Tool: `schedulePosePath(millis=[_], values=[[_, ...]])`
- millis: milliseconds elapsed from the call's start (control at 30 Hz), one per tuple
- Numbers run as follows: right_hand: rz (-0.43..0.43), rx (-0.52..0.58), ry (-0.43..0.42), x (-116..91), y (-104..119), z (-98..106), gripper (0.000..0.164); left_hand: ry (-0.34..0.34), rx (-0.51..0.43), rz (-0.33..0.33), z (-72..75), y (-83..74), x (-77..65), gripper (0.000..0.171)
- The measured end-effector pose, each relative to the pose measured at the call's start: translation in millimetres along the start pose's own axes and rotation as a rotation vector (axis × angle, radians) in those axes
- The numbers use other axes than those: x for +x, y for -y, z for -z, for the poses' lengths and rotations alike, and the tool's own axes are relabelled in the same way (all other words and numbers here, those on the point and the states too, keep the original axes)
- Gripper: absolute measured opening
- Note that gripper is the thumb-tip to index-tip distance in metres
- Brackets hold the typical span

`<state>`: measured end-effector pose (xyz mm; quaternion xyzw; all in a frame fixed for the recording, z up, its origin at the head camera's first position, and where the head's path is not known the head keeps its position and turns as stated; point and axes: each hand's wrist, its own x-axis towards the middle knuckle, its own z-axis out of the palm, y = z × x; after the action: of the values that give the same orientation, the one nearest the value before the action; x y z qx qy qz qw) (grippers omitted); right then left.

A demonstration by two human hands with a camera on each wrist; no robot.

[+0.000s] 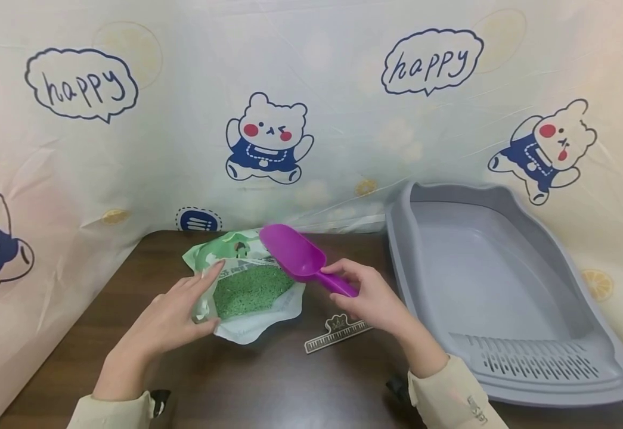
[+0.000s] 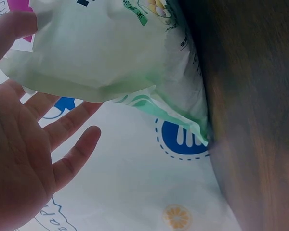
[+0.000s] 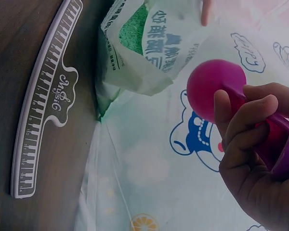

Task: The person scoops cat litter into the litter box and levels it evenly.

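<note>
A purple scoop (image 1: 293,250) is held by its handle in my right hand (image 1: 372,296), fingers curled round it. Its bowl looks empty and overlaps the right edge of an opened bag's mouth in the head view. The green and white bag (image 1: 260,329) lies tilted toward me, with green granules (image 1: 254,290) showing inside. My left hand (image 1: 169,316) is at the bag's left side, fingers spread and fairly straight. In the left wrist view, the fingers (image 2: 70,120) of that hand reach up to the bag's edge (image 2: 96,98), with the thumb on the other side.
A large grey litter tray (image 1: 483,268) with a slotted front ledge stands at the right. A ruler-like strip (image 3: 43,110) printed with piano keys lies on the dark wooden table (image 1: 268,387) between bag and tray. Behind hangs a cloth (image 1: 343,137) printed with bears.
</note>
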<state>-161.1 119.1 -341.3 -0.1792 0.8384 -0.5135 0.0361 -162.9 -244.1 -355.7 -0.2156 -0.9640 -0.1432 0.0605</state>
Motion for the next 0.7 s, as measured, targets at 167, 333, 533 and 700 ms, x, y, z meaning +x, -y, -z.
schedulePosePath(millis=[167,333,533,700], values=[[0.019,-0.014,0.039,-5,4,1,0.040,0.000,-0.034,-0.010,0.6,0.4,-0.1,0.097],[0.075,-0.065,0.071,-11,5,4,0.039,0.000,-0.080,-0.019,-1.3,1.7,-0.7,0.097],[0.114,-0.113,0.122,-19,6,10,0.039,0.001,-0.109,-0.020,-1.9,2.8,-1.3,0.098],[0.125,-0.152,0.147,-24,7,12,0.039,0.004,-0.122,-0.029,-1.2,1.9,-1.0,0.098]])
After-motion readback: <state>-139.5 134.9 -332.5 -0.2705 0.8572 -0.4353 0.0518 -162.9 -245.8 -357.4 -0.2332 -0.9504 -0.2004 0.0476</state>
